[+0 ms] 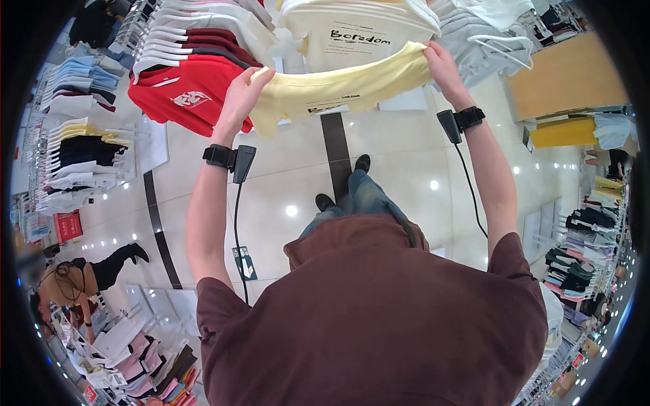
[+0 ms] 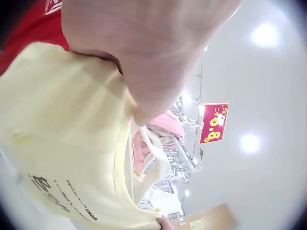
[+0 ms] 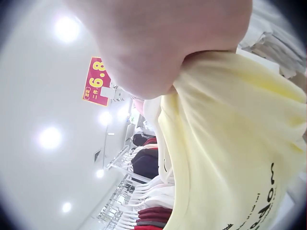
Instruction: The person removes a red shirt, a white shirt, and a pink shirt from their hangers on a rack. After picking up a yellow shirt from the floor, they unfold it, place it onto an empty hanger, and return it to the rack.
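Note:
A pale yellow T-shirt (image 1: 345,84) with black lettering is stretched out at arm's length between both hands. My left hand (image 1: 240,98) pinches one shoulder of it, thumb along the upper edge. At the opposite shoulder, my right hand (image 1: 443,68) grips the cloth. The neckline spans between them, and in the left wrist view the yellow shirt (image 2: 72,129) hangs down below the hand. Folds run from the grip across the cloth (image 3: 225,129) in the right wrist view. Behind it hangs a cream T-shirt (image 1: 365,34) reading "Boredom".
Red T-shirts (image 1: 183,98) on white hangers are close beside the left hand. Grey and white tops (image 1: 487,57) hang at the right, near an empty white hanger (image 1: 504,49). Further racks line both sides. Another person (image 1: 74,284) bends at a display on the left.

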`<state>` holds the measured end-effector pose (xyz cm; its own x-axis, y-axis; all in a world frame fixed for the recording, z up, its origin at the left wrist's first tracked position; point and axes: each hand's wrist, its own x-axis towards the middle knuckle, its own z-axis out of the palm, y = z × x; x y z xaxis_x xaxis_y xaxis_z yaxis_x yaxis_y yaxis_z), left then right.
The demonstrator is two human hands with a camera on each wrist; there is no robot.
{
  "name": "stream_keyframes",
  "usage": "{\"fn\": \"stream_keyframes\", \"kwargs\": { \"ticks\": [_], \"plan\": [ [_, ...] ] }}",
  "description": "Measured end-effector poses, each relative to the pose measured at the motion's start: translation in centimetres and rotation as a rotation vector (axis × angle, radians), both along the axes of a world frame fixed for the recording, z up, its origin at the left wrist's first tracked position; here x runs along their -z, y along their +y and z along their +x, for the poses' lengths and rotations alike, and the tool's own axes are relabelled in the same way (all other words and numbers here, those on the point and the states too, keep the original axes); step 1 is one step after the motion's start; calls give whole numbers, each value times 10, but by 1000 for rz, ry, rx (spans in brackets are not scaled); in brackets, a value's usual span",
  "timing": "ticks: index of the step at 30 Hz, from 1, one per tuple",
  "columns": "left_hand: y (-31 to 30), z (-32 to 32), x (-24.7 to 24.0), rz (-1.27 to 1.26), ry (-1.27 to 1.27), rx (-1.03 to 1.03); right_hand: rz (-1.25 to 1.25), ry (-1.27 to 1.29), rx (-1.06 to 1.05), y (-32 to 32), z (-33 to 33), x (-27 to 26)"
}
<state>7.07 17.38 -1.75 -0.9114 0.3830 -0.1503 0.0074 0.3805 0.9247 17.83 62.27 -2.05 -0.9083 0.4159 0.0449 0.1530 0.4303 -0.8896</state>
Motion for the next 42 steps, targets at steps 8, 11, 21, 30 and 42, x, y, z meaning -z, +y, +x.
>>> {"fn": "stream_keyframes", "kwargs": {
  "ticks": [8,11,21,30,42],
  "plan": [
    [13,-22,60,-1,3,59,-275,-33,-42,26,-5,-6],
    [25,-38,64,-61,168,27,-283,-77,-54,42,-18,-1],
    [98,-56,2,-247,286,118,-218,-275,-177,111,-29,7],
    [137,-32,-24,-211,115,198,-46,-223,-220,145,-18,-10],
    [170,-6,-66,-243,78,499,428,-35,-760,163,2,-62]
  ]
}}
